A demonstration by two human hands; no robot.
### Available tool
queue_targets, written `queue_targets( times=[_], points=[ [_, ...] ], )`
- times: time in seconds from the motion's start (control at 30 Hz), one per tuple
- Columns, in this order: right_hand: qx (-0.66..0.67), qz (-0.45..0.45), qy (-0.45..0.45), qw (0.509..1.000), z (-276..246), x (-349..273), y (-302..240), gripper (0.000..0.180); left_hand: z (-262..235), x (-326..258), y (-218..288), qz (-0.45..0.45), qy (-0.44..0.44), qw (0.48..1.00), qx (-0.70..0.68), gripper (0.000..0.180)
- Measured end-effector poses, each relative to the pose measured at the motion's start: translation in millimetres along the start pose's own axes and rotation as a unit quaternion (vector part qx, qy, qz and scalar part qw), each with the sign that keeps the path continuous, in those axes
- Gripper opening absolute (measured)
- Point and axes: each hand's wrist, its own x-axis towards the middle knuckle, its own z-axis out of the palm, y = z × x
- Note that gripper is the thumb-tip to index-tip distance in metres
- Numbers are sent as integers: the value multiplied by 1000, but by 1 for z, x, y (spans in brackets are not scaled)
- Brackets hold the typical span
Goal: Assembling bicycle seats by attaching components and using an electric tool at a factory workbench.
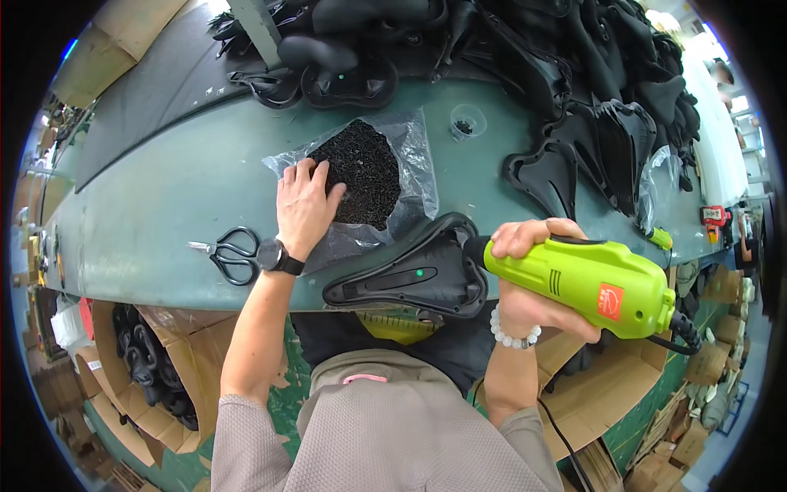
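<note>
Left hand (305, 205) flat on screws (361, 172), fingers spread, tips among them; nothing clamped that shows. Screws heaped on clear bag (410, 148), mid tabletop (164, 197). Right hand (533, 283) wrapped tight round green driver (590, 283), nose against rear of black saddle (418, 275). Saddle lies underside up at near tabletop edge, just right of left wrist. Scissors (229, 254) beside watch (275, 256). Small cup (467, 123) past bag. Saddle pile (525, 57) along far side.
</note>
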Motion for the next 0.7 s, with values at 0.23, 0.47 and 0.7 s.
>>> queue_targets(
  times=[0.23, 0.47, 0.7],
  points=[
    [-3, 24, 13, 1000, 2, 2, 20, 133, 7, 4, -13, 4, 54, 996, -70, 11],
    [3, 32, 28, 999, 7, 4, 29, 134, 1, -2, 2, 13, 59, 987, -150, 12],
    [9, 72, -14, 997, 18, 8, 22, 66, -8, -52, 128, 263, -86, 922, -272, 22]
  ],
)
